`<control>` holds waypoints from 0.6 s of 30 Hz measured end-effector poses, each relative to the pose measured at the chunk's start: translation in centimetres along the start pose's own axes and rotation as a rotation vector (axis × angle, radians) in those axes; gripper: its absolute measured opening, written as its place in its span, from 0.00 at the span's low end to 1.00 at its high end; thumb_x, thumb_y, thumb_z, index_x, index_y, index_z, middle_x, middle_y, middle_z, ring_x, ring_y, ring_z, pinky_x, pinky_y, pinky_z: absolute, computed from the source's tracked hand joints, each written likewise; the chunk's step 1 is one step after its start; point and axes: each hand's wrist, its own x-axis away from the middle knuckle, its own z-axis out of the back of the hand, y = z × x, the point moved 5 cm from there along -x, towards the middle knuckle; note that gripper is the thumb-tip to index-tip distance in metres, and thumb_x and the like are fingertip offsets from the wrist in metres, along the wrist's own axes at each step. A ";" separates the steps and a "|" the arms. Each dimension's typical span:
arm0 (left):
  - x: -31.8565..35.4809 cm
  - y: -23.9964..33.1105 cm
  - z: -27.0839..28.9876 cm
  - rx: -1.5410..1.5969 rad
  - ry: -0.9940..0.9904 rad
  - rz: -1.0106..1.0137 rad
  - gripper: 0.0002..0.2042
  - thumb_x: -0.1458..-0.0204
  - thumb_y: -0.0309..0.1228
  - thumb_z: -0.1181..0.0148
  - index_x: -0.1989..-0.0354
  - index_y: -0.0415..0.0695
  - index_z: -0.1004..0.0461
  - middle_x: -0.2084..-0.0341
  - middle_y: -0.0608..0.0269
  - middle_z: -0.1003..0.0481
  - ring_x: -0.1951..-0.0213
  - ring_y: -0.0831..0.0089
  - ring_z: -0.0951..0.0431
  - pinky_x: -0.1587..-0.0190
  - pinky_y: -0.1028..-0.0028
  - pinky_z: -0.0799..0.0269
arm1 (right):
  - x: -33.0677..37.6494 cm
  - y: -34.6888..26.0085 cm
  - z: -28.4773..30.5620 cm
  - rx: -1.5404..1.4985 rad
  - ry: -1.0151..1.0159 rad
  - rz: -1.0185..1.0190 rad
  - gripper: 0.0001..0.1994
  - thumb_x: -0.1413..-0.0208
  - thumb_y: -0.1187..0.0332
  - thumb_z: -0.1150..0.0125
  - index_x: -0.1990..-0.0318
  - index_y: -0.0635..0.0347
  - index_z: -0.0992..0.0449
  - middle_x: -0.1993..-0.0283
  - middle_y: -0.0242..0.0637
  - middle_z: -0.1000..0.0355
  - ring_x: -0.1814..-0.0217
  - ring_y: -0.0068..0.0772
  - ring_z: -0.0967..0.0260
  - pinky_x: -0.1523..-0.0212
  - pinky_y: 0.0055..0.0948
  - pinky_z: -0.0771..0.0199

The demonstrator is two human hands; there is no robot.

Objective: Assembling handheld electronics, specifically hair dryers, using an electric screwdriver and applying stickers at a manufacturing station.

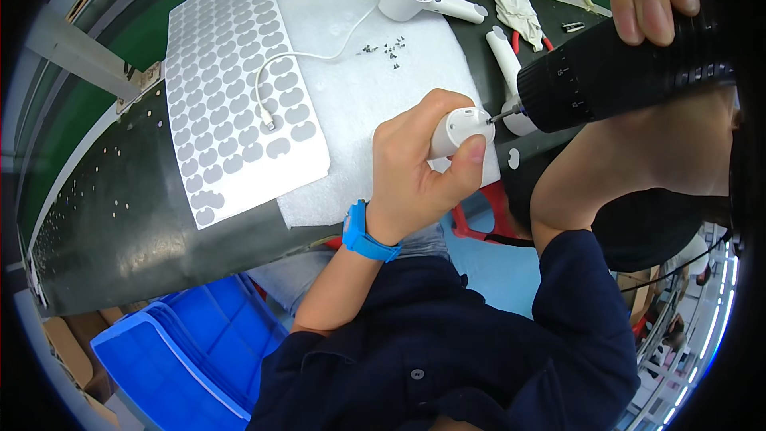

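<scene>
The smooth white cylinder lies in my left hand, thumb and fingers wrapped round it, its round end turned towards my right hand, whose curled fingers grip the ribbed black driver. The slim metal bit meets that end. Beyond my left hand, tiny dark screws dot white foam.

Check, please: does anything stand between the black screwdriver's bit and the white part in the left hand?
Nothing visible does: the bit appears to touch the white part at its end, and the left hand grips clear of the bit.
</scene>
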 end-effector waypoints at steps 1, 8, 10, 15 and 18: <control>0.0 0.2 -0.7 0.021 -0.036 -0.017 0.17 0.45 0.42 0.48 0.65 0.36 0.31 0.80 0.65 0.31 0.77 0.82 0.33 0.74 0.83 0.38 | 0.1 -0.7 -0.6 0.021 0.002 -0.002 0.14 0.50 0.64 0.40 0.63 0.61 0.36 0.69 0.33 0.36 0.68 0.25 0.37 0.64 0.19 0.37; -0.2 0.4 -1.0 0.027 -0.071 -0.031 0.17 0.45 0.41 0.48 0.64 0.36 0.31 0.80 0.65 0.31 0.77 0.82 0.33 0.75 0.83 0.38 | -0.1 -1.2 0.0 0.032 -0.060 -0.039 0.15 0.51 0.64 0.39 0.62 0.61 0.36 0.68 0.33 0.36 0.66 0.26 0.38 0.62 0.19 0.38; -0.2 0.4 -1.1 0.012 -0.076 -0.035 0.17 0.46 0.41 0.48 0.64 0.36 0.31 0.80 0.65 0.31 0.77 0.82 0.33 0.75 0.83 0.38 | -0.7 -0.2 -0.5 0.028 -0.073 -0.050 0.16 0.52 0.64 0.38 0.62 0.61 0.37 0.68 0.33 0.37 0.66 0.26 0.38 0.62 0.19 0.38; -0.2 0.3 -0.9 0.008 -0.058 -0.033 0.17 0.45 0.41 0.49 0.65 0.36 0.31 0.81 0.65 0.31 0.77 0.82 0.32 0.75 0.83 0.38 | -0.5 -0.2 -0.7 0.010 -0.107 -0.069 0.17 0.52 0.64 0.37 0.62 0.61 0.37 0.68 0.33 0.37 0.65 0.26 0.39 0.60 0.19 0.39; -0.3 0.2 -0.6 0.014 -0.029 -0.016 0.12 0.49 0.37 0.46 0.67 0.38 0.31 0.80 0.63 0.29 0.78 0.77 0.29 0.75 0.80 0.35 | -0.2 -0.5 0.1 -0.008 -0.130 -0.073 0.17 0.53 0.64 0.37 0.62 0.61 0.37 0.67 0.33 0.37 0.64 0.26 0.39 0.59 0.19 0.40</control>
